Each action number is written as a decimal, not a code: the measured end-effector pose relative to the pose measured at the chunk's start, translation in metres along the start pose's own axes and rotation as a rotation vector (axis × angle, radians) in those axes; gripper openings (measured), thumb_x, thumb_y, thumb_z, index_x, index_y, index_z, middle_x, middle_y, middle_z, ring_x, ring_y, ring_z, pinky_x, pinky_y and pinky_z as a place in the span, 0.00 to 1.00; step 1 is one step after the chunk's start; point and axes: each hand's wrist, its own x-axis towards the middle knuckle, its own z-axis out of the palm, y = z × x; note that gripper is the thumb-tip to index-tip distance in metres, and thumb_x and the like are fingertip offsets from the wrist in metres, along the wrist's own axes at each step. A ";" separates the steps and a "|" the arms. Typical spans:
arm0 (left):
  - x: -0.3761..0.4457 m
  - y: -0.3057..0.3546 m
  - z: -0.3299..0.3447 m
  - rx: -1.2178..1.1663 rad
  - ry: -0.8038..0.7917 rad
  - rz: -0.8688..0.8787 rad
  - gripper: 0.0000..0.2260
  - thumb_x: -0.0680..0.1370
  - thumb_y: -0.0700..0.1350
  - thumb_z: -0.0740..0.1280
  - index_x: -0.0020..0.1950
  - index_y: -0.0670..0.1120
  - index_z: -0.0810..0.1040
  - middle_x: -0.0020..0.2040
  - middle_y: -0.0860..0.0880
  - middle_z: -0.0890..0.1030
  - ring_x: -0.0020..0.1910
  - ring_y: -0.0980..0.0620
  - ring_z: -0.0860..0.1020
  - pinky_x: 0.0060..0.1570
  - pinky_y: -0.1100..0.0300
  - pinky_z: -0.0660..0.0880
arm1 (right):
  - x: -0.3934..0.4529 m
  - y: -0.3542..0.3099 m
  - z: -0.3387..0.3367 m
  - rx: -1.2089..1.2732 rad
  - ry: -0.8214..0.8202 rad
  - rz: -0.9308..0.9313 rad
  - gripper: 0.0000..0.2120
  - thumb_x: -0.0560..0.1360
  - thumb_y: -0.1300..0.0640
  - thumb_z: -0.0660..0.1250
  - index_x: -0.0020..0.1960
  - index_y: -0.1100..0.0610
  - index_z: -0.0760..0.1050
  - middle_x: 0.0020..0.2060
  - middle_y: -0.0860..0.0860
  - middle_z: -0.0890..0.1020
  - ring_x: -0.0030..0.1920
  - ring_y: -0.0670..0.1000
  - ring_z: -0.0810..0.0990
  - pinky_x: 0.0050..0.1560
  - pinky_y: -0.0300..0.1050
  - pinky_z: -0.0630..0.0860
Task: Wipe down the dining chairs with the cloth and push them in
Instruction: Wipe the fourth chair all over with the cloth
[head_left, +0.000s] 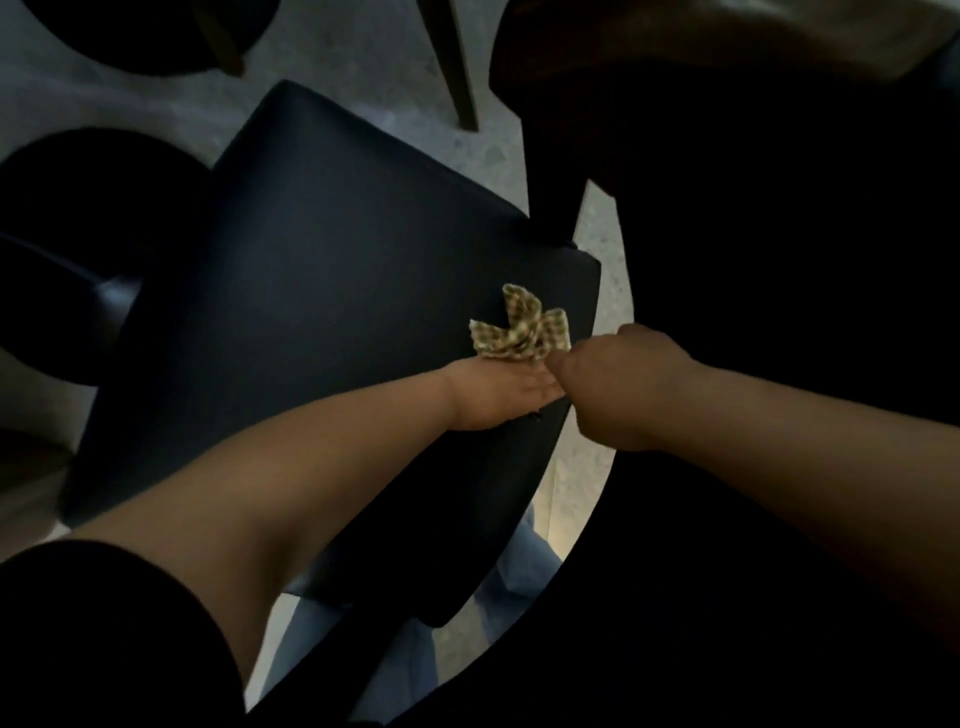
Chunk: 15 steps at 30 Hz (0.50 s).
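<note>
Speckled grey floor (363, 67) surrounds my dark padded chair seat (322, 291); a dark wooden table leg (556, 208) crowds its far corner; left hand (498, 395) pinches the yellow checked cloth (519, 332), right hand (623, 384) curled, contents unclear.

There is one view only, from the person's head, tipped steeply forward and down. It sits close above the dark padded chair seat (322, 270), with both forearms reaching away from the lens and speckled grey floor (332, 62) at the top edge.
</note>
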 end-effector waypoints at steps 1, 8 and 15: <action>-0.001 0.006 0.015 0.045 0.001 0.027 0.22 0.85 0.39 0.47 0.80 0.42 0.50 0.81 0.44 0.50 0.79 0.47 0.48 0.73 0.60 0.36 | 0.001 -0.002 0.003 -0.018 0.021 -0.007 0.13 0.78 0.56 0.58 0.62 0.54 0.69 0.58 0.53 0.76 0.57 0.55 0.77 0.48 0.45 0.67; -0.076 0.031 0.067 -0.149 0.325 -0.121 0.25 0.81 0.50 0.58 0.77 0.42 0.64 0.77 0.44 0.64 0.76 0.49 0.61 0.76 0.49 0.52 | 0.037 -0.034 0.052 0.096 0.021 -0.006 0.23 0.76 0.59 0.63 0.69 0.60 0.63 0.67 0.58 0.66 0.64 0.58 0.70 0.56 0.51 0.72; -0.174 0.034 0.075 -0.222 -0.132 -0.674 0.54 0.67 0.74 0.64 0.76 0.58 0.29 0.76 0.41 0.26 0.71 0.32 0.25 0.67 0.24 0.42 | 0.079 -0.085 0.091 0.335 0.260 0.304 0.46 0.75 0.56 0.68 0.76 0.66 0.37 0.75 0.63 0.40 0.75 0.68 0.40 0.73 0.63 0.48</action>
